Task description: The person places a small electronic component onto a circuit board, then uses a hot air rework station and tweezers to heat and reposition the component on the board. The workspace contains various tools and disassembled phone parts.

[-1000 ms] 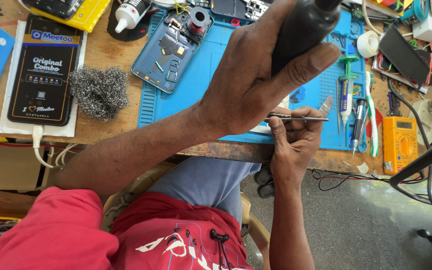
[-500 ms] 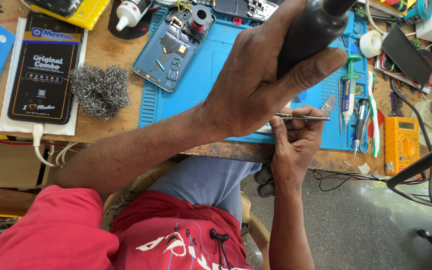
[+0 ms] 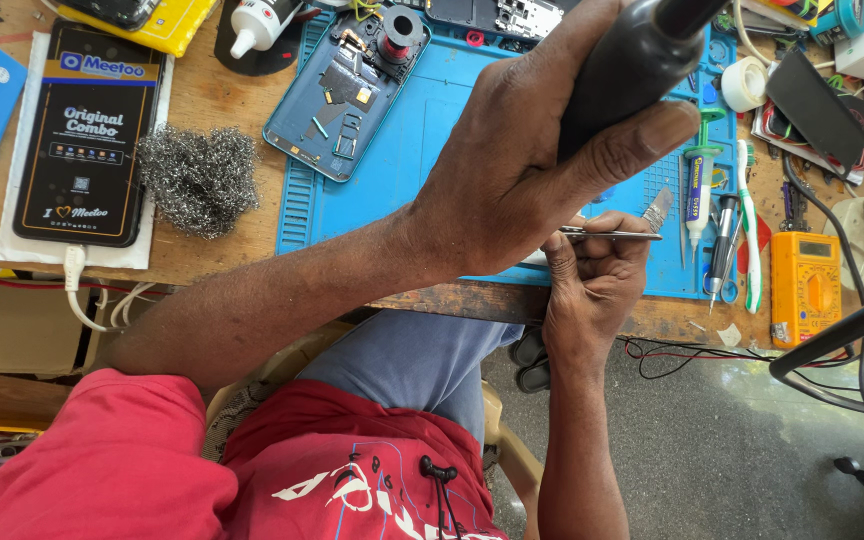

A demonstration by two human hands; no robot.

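My left hand [image 3: 512, 170] reaches across from the left and grips a thick black tool handle [image 3: 632, 60], held above the blue work mat [image 3: 422, 170]. The tool's tip is out of view. My right hand [image 3: 592, 280] rests at the table's front edge and pinches thin metal tweezers [image 3: 617, 235] that point right over the mat. An opened teal phone shell [image 3: 337, 90] with exposed parts lies at the mat's upper left.
A wad of steel wool [image 3: 197, 175] and a black phone-part box [image 3: 87, 130] lie left of the mat. A flux syringe [image 3: 694, 190], toothbrush [image 3: 749, 230] and yellow multimeter [image 3: 804, 285] are on the right. A glue bottle [image 3: 262, 20] and tape roll [image 3: 745, 85] sit at the back.
My left hand with the black handle has drifted slightly to the right. The right hand and tweezers have stayed almost still.
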